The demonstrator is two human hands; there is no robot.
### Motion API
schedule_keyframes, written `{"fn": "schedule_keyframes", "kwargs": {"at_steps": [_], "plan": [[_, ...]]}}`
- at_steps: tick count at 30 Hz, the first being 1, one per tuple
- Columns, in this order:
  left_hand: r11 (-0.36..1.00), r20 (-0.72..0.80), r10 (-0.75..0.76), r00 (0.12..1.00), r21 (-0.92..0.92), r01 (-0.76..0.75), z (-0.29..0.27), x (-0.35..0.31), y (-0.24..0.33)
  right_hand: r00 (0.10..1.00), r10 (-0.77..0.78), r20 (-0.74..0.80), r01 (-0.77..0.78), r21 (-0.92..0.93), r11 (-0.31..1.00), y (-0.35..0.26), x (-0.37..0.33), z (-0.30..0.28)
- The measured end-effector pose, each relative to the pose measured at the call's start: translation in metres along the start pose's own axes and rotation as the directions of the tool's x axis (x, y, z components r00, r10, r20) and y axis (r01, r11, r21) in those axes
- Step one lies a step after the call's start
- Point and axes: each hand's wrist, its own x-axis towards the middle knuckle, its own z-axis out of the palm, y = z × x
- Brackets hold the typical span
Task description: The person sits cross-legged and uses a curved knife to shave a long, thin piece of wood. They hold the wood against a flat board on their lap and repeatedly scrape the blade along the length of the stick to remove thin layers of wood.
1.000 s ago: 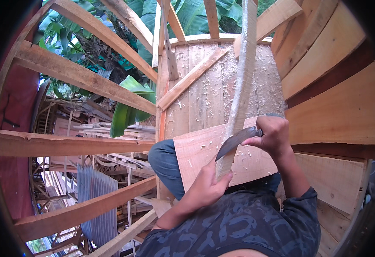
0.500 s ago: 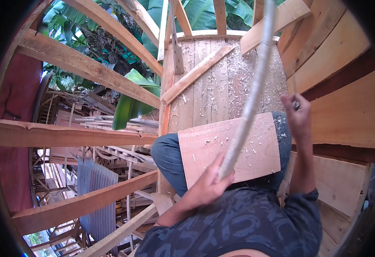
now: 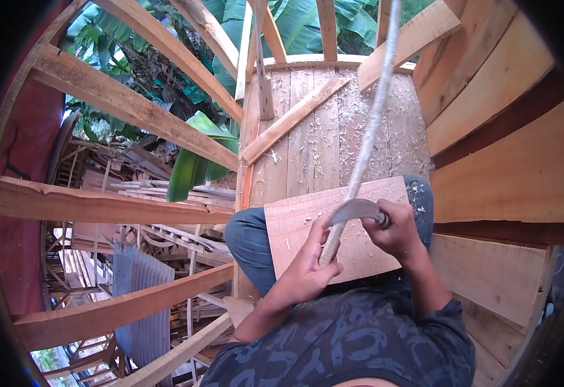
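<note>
A long, pale, slightly bent stick (image 3: 367,142) slants from my lap toward the far edge. My left hand (image 3: 304,267) is closed round it near its lower end. My right hand (image 3: 397,233) grips the handle of a curved knife (image 3: 357,209). The knife's blade lies across the stick just above my left fingers; whether it cuts into the wood I cannot tell. Under both hands a flat wooden board (image 3: 288,232) rests across my bent legs, with a few shavings on it.
Plank flooring (image 3: 320,148) strewn with shavings lies ahead, with a loose wooden batten (image 3: 288,122) set diagonally on it. Wooden rails (image 3: 111,206) line the left side; wide planks (image 3: 507,174) wall the right. Beyond the rails are a corrugated sheet (image 3: 141,297) and stacked timber.
My right hand has come down and left with the knife, bringing its blade onto the stick. The stick's upper part has shifted slightly left; my left hand keeps its hold.
</note>
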Motion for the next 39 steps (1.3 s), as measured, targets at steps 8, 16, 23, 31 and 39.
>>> {"fn": "schedule_keyframes", "kwargs": {"at_steps": [8,16,23,31,39], "plan": [[0.934,0.073,-0.107,0.992,0.349,0.075,0.02,-0.024,-0.003,0.865,0.292,-0.408,-0.394,-0.192,0.899,0.065,0.047,-0.066],[0.811,-0.098,0.048,0.994,0.585,0.019,0.024,-0.003,0.004,0.939,0.342,0.021,-0.212,0.821,0.53,0.028,0.008,-0.042],[0.713,-0.137,0.273,0.952,0.693,-0.105,0.023,0.008,-0.007,0.923,0.37,0.104,-0.284,0.833,0.475,-0.001,0.006,-0.004],[0.954,0.149,-0.216,0.965,-0.178,0.241,0.005,0.018,-0.018,0.939,0.324,0.114,-0.261,0.851,0.455,-0.007,0.004,0.003],[0.986,-0.015,-0.168,0.986,0.0,0.168,0.006,0.019,-0.012,0.998,0.049,0.051,-0.054,0.104,0.993,0.016,0.001,-0.026]]}}
